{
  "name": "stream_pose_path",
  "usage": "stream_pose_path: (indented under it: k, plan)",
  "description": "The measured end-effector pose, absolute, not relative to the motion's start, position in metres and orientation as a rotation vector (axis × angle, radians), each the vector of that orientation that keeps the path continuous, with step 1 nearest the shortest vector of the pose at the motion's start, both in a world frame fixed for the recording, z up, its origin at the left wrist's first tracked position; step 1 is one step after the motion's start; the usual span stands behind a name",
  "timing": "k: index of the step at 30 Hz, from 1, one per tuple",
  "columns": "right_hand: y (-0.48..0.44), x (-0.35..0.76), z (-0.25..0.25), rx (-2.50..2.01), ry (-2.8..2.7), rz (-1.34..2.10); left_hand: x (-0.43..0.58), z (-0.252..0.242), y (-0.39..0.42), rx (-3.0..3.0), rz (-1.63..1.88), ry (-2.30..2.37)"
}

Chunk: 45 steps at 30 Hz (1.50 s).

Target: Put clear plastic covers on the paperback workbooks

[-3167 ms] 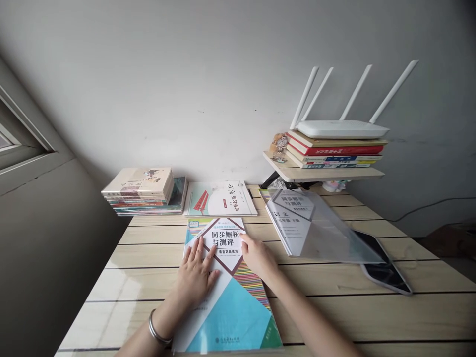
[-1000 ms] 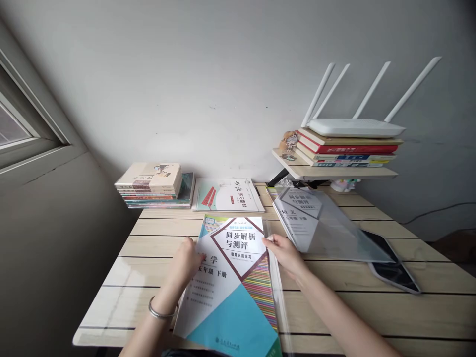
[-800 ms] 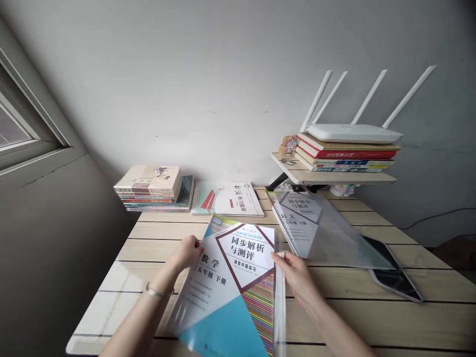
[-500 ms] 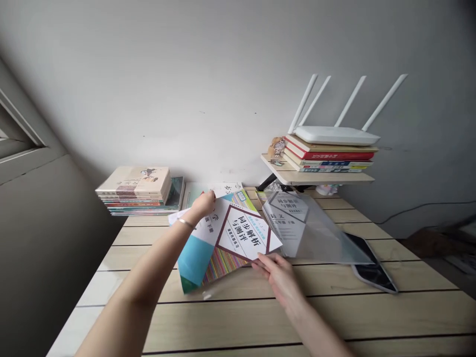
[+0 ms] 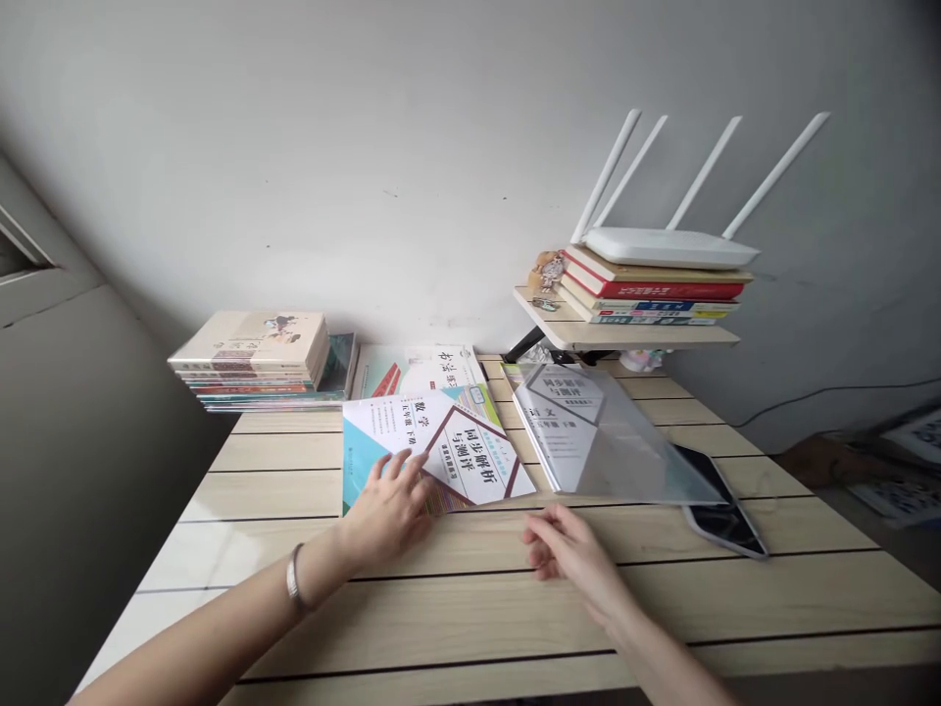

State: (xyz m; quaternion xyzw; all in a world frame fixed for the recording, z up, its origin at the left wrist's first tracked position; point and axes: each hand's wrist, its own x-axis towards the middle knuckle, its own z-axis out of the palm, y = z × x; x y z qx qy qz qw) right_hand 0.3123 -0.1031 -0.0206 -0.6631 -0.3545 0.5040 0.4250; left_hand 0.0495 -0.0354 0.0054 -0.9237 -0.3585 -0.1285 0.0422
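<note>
The wooden table (image 5: 735, 598) stands against a grey wall (image 5: 412, 167), and a small wall shelf (image 5: 624, 335) is fixed above its far right corner. On this shelf are one stack of about five books (image 5: 647, 289) and one white router (image 5: 666, 247) with four antennas on top of the stack. On the table are one stack of books (image 5: 250, 358), too tight to count exactly, one flat book (image 5: 419, 371) behind, and one black tablet (image 5: 724, 525). One clear plastic sleeve (image 5: 632, 441) holds one book (image 5: 559, 422) and lies partly over the tablet. One maths workbook (image 5: 448, 441) lies sideways on the table, left of the sleeve and near it. The left hand (image 5: 386, 510) rests on its lower edge, with the fingers (image 5: 404, 466) spread wide and not gripping. The right hand (image 5: 569, 559) holds nothing; its fingers are loosely open, just below the sleeve. One metal bangle (image 5: 294, 577) is on the left wrist.
</note>
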Motion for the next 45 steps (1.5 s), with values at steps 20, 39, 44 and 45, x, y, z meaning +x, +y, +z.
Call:
stream_pose_path:
  k: [20,39,44,45]
  plan:
    - [-0.035,0.329,0.001,-1.338,-2.399,0.418,0.02,0.014,-0.033,-2.871,0.027,-1.368]
    - [-0.009,0.336,0.005,-1.383,-2.226,0.649,0.013,0.026,-0.01,-2.863,0.036,-1.365]
    - [-0.008,0.335,0.0,-1.427,-2.214,0.49,0.008,0.021,-0.013,-2.875,0.016,-1.037]
    - [-0.007,0.335,-0.001,-1.43,-2.217,0.474,0.007,0.021,-0.014,-2.876,-0.016,-0.971]
